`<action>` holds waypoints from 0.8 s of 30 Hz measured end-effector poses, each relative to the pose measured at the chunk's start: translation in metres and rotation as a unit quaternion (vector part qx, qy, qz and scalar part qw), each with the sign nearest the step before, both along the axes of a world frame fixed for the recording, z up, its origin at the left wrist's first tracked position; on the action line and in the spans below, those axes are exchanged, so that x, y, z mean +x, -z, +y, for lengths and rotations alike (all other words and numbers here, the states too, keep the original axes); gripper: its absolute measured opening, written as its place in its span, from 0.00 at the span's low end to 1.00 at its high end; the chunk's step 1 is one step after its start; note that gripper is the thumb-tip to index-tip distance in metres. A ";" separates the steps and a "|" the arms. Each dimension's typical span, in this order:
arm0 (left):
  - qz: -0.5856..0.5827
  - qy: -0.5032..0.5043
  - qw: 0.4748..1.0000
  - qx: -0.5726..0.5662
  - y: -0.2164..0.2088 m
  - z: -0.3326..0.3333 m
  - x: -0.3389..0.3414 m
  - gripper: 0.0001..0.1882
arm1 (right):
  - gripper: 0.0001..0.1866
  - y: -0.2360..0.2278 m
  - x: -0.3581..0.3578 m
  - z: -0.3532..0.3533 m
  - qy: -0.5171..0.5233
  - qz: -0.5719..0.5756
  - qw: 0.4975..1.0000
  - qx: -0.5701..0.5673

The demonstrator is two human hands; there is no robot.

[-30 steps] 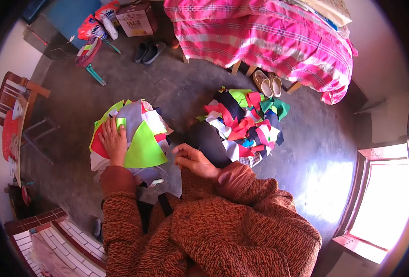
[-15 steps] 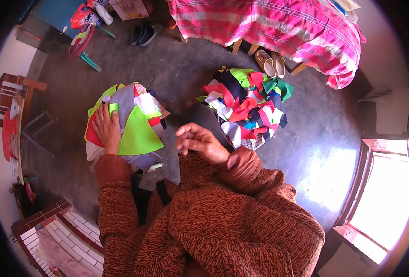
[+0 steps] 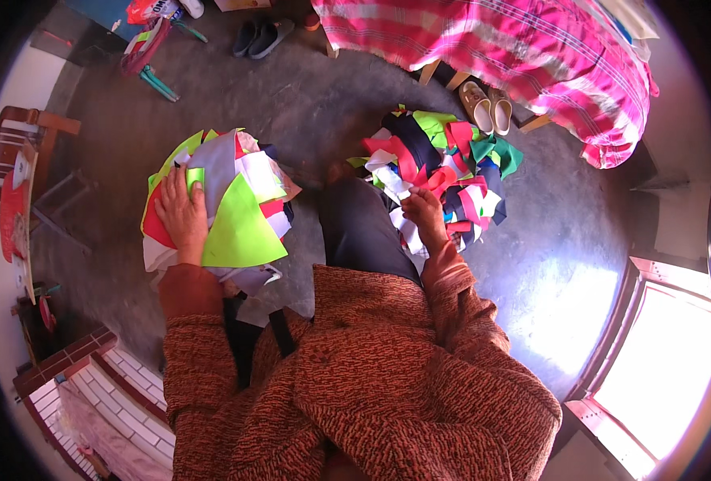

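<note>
My left hand (image 3: 183, 215) lies with its fingers spread on the left heap of cloth scraps, pressing on its near left side. A large lime-green piece (image 3: 243, 228) drapes over the front of that heap, beside a grey piece (image 3: 213, 164) and a red one (image 3: 155, 224). Over the near left edge of the right heap is my right hand (image 3: 425, 216), fingers curled together by a white scrap (image 3: 387, 178). Whether that scrap is between the fingertips I cannot make out. Red strips (image 3: 427, 178), dark pieces and a green scrap (image 3: 500, 152) make up much of this heap.
My dark-trousered leg (image 3: 359, 228) reaches between the heaps. Beige clogs (image 3: 488, 108) stand by a bed with a pink checked cover (image 3: 484, 40). Dark slippers (image 3: 263, 38) and a small green-legged stool (image 3: 151, 60) are farther back. A wooden chair (image 3: 22, 144) stands at left.
My right hand has moved from above my lap, forward and right, to the right heap, its fingers drawing together. My left hand stays on the left heap. The whole view has shifted slightly.
</note>
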State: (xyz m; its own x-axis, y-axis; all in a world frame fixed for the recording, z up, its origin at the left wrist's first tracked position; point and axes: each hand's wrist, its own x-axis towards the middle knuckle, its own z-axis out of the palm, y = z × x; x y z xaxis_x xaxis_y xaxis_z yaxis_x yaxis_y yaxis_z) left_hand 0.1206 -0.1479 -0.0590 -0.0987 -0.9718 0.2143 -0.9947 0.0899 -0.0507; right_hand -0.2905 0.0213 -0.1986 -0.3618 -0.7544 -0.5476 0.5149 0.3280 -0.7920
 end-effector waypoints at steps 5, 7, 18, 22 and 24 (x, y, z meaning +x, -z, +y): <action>0.006 0.006 1.000 -0.005 0.000 0.002 0.005 0.27 | 0.14 0.076 -0.009 0.028 -0.075 0.037 0.988 0.132; 0.015 0.012 1.000 0.000 -0.002 0.002 0.002 0.26 | 0.14 0.095 -0.016 0.036 -0.124 0.032 0.978 0.163; 0.033 0.042 0.998 -0.015 -0.003 0.000 0.002 0.24 | 0.13 0.123 -0.021 0.012 -0.159 0.315 0.921 0.167; 0.043 0.055 0.997 -0.012 -0.005 -0.002 0.001 0.25 | 0.17 0.111 -0.021 -0.018 -0.143 0.469 0.860 0.144; 0.050 0.056 0.997 -0.008 -0.008 -0.002 -0.002 0.25 | 0.20 0.111 -0.024 -0.034 -0.119 0.551 0.820 0.096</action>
